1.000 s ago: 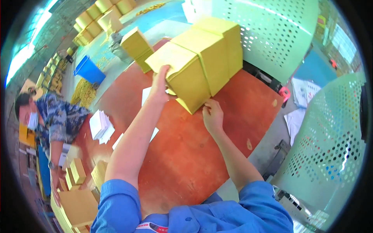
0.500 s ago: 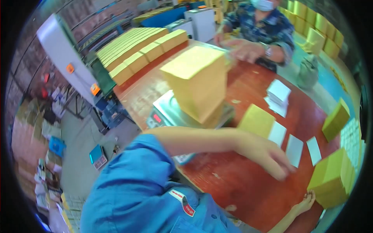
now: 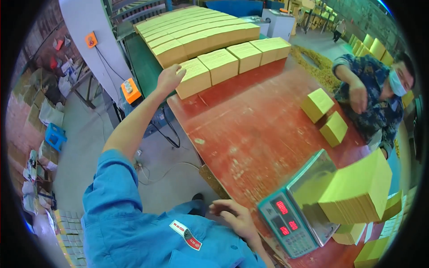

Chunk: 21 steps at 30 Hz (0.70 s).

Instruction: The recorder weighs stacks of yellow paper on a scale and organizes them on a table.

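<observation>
My left hand (image 3: 170, 79) reaches out to the left end of the front row of yellow paper stacks. Its fingers are bent against the corner of the end stack (image 3: 193, 79), which still stands in line with the others on the red table (image 3: 241, 116). Close to my body, at the table's near edge, my right hand (image 3: 234, 218) holds nothing, its fingers loosely bent and apart. Right of it stands a teal digital scale (image 3: 286, 223) with red lit figures. A tall yellow paper stack (image 3: 357, 190) rests on its metal pan.
Longer rows of yellow stacks (image 3: 201, 33) lie behind the front row. Two small yellow blocks (image 3: 318, 105) sit by a masked co-worker (image 3: 380, 89) across the table. An orange switch box (image 3: 131, 90) and hanging cables border the table's left side. More yellow stacks fill the lower right.
The view has swung left. My left arm has gone from across the right side of the table to the far-left stacks. My right hand has left the yellow stack at the right.
</observation>
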Tool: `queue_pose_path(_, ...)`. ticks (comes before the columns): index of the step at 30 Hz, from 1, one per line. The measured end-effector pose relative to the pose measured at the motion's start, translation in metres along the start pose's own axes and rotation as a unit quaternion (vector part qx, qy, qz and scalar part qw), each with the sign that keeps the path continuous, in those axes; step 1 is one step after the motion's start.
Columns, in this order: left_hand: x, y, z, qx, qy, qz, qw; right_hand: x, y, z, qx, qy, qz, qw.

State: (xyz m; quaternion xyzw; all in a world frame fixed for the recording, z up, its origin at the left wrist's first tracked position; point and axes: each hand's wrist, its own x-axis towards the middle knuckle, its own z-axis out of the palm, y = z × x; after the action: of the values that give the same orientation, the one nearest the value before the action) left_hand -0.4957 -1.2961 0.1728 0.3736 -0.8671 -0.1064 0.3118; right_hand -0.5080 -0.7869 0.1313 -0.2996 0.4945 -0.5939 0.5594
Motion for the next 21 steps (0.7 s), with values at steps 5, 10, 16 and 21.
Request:
queue_pose_path(5, 0.097, -0.08, 0.047, 0.04, -0.073, -0.027, 0.996, 0.096, 0.052, 0.04, 0.071, 0.004, 0.1, 0.992)
queue_pose_path(10, 0.098, -0.082, 0.064, 0.039, -0.234, -0.065, 0.969, 0.134, 0.092, 0.05, 0.128, 0.03, 0.16, 0.978)
queue_pose_path(16, -0.021, -0.032, 0.033, -0.095, -0.308, 0.011, 0.947, 0.209, 0.131, 0.06, 0.302, 0.105, 0.077, 0.944)
queue_pose_path(21, -0.12, 0.027, 0.006, -0.167, -0.36, 0.033, 0.917, 0.196, 0.092, 0.067, 0.285, 0.187, -0.056, 0.939)
